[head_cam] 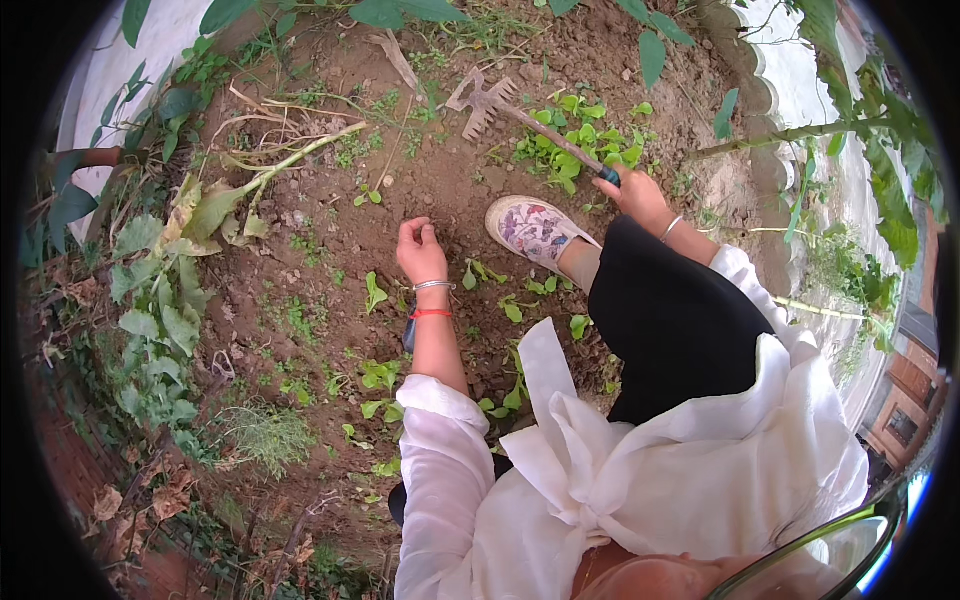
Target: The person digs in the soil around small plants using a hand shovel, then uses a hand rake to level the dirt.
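Observation:
My right hand [637, 196] grips the dark-wrapped end of a wooden handle that belongs to a small garden rake [551, 135]. The rake's rusty toothed metal head [484, 103] lies on or just over the soil; contact is unclear. Light-green leafy seedlings [585, 142] grow in a dense clump beside the handle. My left hand [421, 251] is over bare brown soil [450, 172], its fingers curled together with nothing visible in them. Close by are a lone seedling [367, 196], another small seedling [375, 292] and a seedling with drooping leaves [484, 274].
My patterned shoe [532, 229] stands on the soil between my hands. An uprooted, wilting leafy stalk [300, 154] lies at the left. A scalloped edging [761, 97] borders the bed on the right. Leaves [652, 56] hang in from the top.

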A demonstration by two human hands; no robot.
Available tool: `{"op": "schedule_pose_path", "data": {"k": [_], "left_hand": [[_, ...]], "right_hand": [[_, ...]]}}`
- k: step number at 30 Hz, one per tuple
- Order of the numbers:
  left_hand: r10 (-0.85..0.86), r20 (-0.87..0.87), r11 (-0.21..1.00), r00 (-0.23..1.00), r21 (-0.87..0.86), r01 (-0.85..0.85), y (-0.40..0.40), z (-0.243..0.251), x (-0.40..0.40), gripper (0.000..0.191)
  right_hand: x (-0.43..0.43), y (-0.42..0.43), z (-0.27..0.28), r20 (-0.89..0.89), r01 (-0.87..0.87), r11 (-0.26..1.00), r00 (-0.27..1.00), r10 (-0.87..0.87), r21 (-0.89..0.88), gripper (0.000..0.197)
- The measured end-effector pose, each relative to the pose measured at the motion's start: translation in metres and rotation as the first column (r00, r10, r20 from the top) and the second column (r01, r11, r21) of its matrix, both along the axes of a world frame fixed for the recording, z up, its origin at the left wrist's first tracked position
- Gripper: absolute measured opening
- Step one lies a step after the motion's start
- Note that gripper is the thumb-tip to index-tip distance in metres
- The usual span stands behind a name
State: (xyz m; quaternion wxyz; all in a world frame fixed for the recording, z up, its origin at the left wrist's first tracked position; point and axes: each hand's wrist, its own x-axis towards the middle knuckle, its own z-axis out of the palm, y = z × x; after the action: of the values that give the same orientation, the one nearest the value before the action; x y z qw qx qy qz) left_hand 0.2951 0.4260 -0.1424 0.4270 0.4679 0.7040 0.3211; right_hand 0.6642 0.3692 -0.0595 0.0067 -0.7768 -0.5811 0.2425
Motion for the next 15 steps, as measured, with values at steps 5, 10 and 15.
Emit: {"op": "schedule_pose_path", "data": {"k": [5,10,15], "left_hand": [[-0.139,-0.296,0.958,0.945,0.2,0.204,-0.012,0.007,0.011,0.018],[-0.151,-0.22,0.961,0.964,0.194,0.195,-0.009,0.01,0.044,0.023],[-0.227,-0.159,0.944,0.961,0.206,0.257,-0.014,0.015,0.049,0.019]], "right_hand": [[0.0,0.025,0.018,-0.013,-0.041,0.984,0.999,0.044,0.175,0.047],[-0.006,0.042,-0.008,0.113,-0.061,0.99,0.993,0.046,0.125,0.046],[0.02,-0.001,-0.019,0.133,-0.061,0.996,0.99,0.053,0.062,0.046]]}}
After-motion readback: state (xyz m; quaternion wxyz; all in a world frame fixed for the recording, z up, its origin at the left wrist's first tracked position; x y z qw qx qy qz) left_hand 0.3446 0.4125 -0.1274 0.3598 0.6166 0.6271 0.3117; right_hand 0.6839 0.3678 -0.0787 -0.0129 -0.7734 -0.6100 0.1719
